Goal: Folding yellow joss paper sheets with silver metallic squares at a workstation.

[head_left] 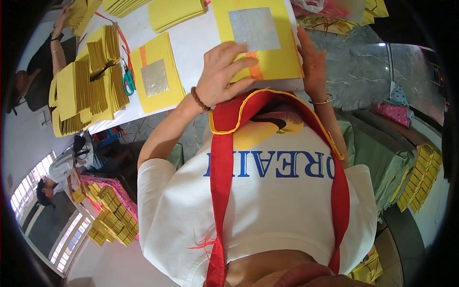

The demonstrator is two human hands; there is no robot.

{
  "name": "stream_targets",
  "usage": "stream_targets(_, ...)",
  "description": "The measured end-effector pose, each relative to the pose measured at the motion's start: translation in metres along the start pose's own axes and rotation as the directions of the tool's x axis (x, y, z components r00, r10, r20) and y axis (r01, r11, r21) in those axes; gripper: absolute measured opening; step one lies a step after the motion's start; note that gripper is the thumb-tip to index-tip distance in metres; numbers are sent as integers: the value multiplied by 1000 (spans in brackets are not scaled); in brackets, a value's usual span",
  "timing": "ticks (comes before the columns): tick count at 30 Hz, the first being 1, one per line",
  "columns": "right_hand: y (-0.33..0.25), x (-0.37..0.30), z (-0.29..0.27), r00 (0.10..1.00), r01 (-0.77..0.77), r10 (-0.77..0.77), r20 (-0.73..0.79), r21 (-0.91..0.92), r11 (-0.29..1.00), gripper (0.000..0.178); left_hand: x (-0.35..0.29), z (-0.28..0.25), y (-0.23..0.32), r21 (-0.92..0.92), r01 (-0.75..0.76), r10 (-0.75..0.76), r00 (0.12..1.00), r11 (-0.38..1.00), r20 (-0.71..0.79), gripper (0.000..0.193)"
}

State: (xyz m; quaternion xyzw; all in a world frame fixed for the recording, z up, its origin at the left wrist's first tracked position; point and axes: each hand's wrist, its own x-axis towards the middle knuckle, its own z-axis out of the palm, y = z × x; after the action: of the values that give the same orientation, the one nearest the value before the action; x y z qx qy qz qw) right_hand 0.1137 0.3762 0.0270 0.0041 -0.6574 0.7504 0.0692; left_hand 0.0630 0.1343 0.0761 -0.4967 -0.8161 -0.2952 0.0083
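A stack of large yellow paper sheets [277,66] lies at the near edge of the white table. Its top sheet bears a silver square [254,29] and an orange strip [255,71]. My left hand [224,71] rests over the stack's left side, fingers apart, the fingertips by the orange strip. Against the stack's right edge stands my right hand [312,62], its fingers stretched out and nothing gripped. To the left lies a smaller pile of yellow sheets [176,79] with its own silver square, and beside that are teal-handled scissors [128,82].
Folded yellow paper bundles [76,91] crowd the white table's [189,43] left end. More yellow stacks [177,13] lie at the back. A person's arm [58,55] reaches in at far left; another person [62,167] works behind. Green-wrapped bales [382,167] stand at right.
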Motion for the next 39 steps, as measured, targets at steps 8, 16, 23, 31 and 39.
stream_targets(8, -3, 0, 11, 997, -54, 54, 52, -5, 999, 70, -2, 41, -11, -592, 450, -628, 768, 668, -124, 75)
stream_targets(16, 1, 4, 14, 994, -74, 49, 101, 258, 963, 62, -8, 45, 1, -517, 434, -596, 779, 738, -197, 69)
stream_targets(23, 0, 0, 15, 992, -92, 66, 111, 251, 964, 66, -10, 49, 1, -441, 425, -568, 779, 790, -267, 63)
stream_targets(31, 4, 0, 11, 992, -105, 93, 84, 148, 983, 73, -3, 50, -3, -350, 387, -500, 797, 853, -338, 57)
stream_targets(39, 2, -1, 15, 995, -86, 77, 62, 171, 981, 70, 2, 45, -4, -249, 335, -409, 831, 909, -376, 52)
